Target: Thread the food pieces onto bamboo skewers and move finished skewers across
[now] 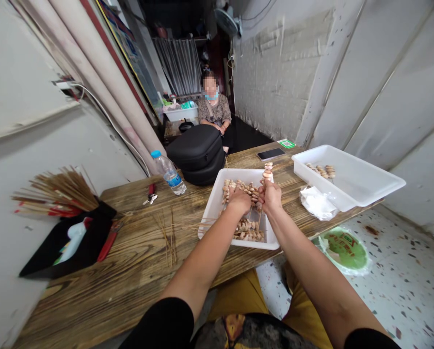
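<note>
A white plastic tray point(210, 213) stands before me on the wooden table, with several meat skewers point(249, 236) lying in it. My right hand point(271, 195) is closed round a meat skewer point(268, 169) at the tray's right side, its loaded end pointing up past the far rim. Inside the tray, my left hand point(240, 201) is low over the skewers with its fingers curled under. The back of the hand hides what those fingers hold. Bare thin sticks point(168, 235) lie on the table left of the tray, some reaching over its rim.
A second white tray point(369, 182) holds a few pieces at right, beside a crumpled white plastic bag point(318, 202). A phone point(271, 154), black case point(197, 150), water bottle point(171, 174) and keys point(150, 198) lie around. A black box point(42, 257) holds sticks. A person point(214, 109) sits beyond.
</note>
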Available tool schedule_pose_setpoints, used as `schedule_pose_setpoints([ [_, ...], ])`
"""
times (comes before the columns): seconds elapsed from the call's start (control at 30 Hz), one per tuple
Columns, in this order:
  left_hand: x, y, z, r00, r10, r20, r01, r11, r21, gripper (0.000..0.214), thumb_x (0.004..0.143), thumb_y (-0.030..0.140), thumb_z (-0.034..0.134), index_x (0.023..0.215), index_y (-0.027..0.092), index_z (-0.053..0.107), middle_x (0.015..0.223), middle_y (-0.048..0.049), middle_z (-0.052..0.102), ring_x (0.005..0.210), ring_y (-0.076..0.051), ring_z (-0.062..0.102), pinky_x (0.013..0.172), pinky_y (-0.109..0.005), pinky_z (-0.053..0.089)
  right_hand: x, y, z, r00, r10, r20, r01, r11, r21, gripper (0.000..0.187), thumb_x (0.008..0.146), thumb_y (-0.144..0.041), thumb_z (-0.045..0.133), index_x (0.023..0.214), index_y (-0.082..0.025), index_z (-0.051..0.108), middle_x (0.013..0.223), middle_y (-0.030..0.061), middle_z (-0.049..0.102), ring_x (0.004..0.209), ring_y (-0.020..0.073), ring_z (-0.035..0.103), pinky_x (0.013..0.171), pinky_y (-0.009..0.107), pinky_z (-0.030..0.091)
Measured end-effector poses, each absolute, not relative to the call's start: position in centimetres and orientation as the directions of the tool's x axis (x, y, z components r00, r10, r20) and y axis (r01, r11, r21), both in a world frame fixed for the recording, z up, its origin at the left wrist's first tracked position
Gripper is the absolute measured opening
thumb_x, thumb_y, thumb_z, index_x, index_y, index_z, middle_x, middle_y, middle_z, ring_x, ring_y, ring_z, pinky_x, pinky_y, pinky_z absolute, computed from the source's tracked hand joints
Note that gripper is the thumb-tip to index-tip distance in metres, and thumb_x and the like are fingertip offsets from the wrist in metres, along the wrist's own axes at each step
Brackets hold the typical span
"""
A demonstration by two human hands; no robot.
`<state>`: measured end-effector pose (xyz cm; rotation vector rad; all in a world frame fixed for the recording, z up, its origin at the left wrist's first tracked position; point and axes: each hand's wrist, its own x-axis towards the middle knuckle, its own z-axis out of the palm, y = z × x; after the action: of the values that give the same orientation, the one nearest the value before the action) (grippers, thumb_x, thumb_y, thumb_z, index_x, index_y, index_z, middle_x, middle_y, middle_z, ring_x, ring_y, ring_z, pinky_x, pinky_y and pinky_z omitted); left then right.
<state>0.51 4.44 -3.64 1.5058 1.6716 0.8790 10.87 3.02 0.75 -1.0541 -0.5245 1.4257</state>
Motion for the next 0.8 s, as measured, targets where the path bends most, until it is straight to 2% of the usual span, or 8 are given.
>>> schedule_pose_setpoints([
  [0.1,-0.7,4.3,-1.9,0.000,0.999,-0.044,0.739,0.030,0.673,0.031,0.037,0.012,0.083,0.041,0.018,0.053,0.066,-0.0103,0.063,0.112,-0.036,0.049,0.102,-0.040,0.029,10.8,2.9,0.7,0.133,0.948,-0.289,-0.529,-0.178,-0.830,0.013,0.082,-0.026,0.049,0.072,-0.019,0.049,0.039,-0.0088,0.042,0.026,0.0042,0.021,0.028,0.017,0.013],
  [0.2,-2.2,4.1,-0.1,0.097,0.990,-0.105,0.793,-0.013,0.609,0.023,0.055,0.037,0.076,0.048,0.020,0.062,0.058,-0.0050,0.062,0.090,-0.027,0.060,0.091,-0.034,0.040,10.8,2.8,0.9,0.132,0.951,-0.278,-0.525,-0.171,-0.834,0.013,0.083,-0.025,0.047,0.072,-0.019,0.048,0.038,-0.0087,0.042,0.026,0.0044,0.021,0.028,0.017,0.013],
  [0.27,-3.0,4.1,0.5,-0.003,0.997,-0.078,0.823,0.047,0.566,0.022,0.066,0.038,0.068,0.053,0.020,0.064,0.062,-0.0053,0.065,0.088,-0.026,0.062,0.090,-0.035,0.040,10.8,2.7,1.0,0.133,0.950,-0.282,-0.524,-0.175,-0.834,0.013,0.084,-0.024,0.046,0.073,-0.019,0.049,0.038,-0.0086,0.042,0.026,0.0047,0.021,0.028,0.017,0.013],
  [0.33,-3.6,4.2,0.5,-0.180,0.982,-0.059,0.835,0.184,0.519,0.015,0.064,0.025,0.069,0.053,0.018,0.061,0.072,-0.0094,0.069,0.096,-0.029,0.061,0.094,-0.039,0.037,10.8,2.7,1.1,0.132,0.948,-0.290,-0.524,-0.182,-0.832,0.014,0.085,-0.023,0.044,0.073,-0.019,0.049,0.037,-0.0084,0.042,0.026,0.0050,0.020,0.028,0.017,0.012],
  [0.4,-4.1,4.4,0.0,-0.286,0.950,-0.125,0.782,0.307,0.542,0.016,0.054,0.010,0.070,0.049,0.016,0.056,0.077,-0.0140,0.069,0.104,-0.032,0.059,0.097,-0.041,0.035,10.7,2.7,1.2,0.135,0.947,-0.292,-0.518,-0.184,-0.835,0.015,0.085,-0.024,0.044,0.072,-0.019,0.048,0.037,-0.0082,0.042,0.026,0.0051,0.020,0.027,0.017,0.012],
  [0.5,-4.3,4.8,-1.2,-0.318,0.924,-0.213,0.683,0.379,0.625,0.023,0.048,0.002,0.068,0.045,0.017,0.050,0.073,-0.0162,0.069,0.104,-0.033,0.060,0.094,-0.038,0.039,10.7,2.7,1.2,0.139,0.946,-0.293,-0.511,-0.185,-0.839,0.016,0.085,-0.026,0.046,0.071,-0.019,0.048,0.038,-0.0081,0.042,0.026,0.0046,0.021,0.027,0.017,0.012],
  [0.63,-4.5,5.0,-2.1,-0.283,0.924,-0.258,0.643,0.382,0.664,0.025,0.049,0.003,0.067,0.041,0.019,0.050,0.051,-0.0105,0.062,0.077,-0.029,0.067,0.083,-0.035,0.047,10.7,2.7,1.1,0.136,0.946,-0.293,-0.514,-0.186,-0.837,0.016,0.085,-0.026,0.047,0.071,-0.019,0.048,0.037,-0.0084,0.042,0.026,0.0042,0.021,0.027,0.016,0.012],
  [0.8,-5.2,4.6,-2.0,-0.224,0.927,-0.302,0.630,0.374,0.681,0.018,0.053,0.006,0.066,0.044,0.019,0.057,0.035,-0.0009,0.050,0.042,-0.020,0.058,0.066,-0.035,0.051,10.6,2.7,0.9,0.121,0.950,-0.287,-0.520,-0.186,-0.834,0.017,0.085,-0.028,0.049,0.070,-0.019,0.047,0.037,-0.0088,0.041,0.026,0.0043,0.021,0.027,0.016,0.013],
])
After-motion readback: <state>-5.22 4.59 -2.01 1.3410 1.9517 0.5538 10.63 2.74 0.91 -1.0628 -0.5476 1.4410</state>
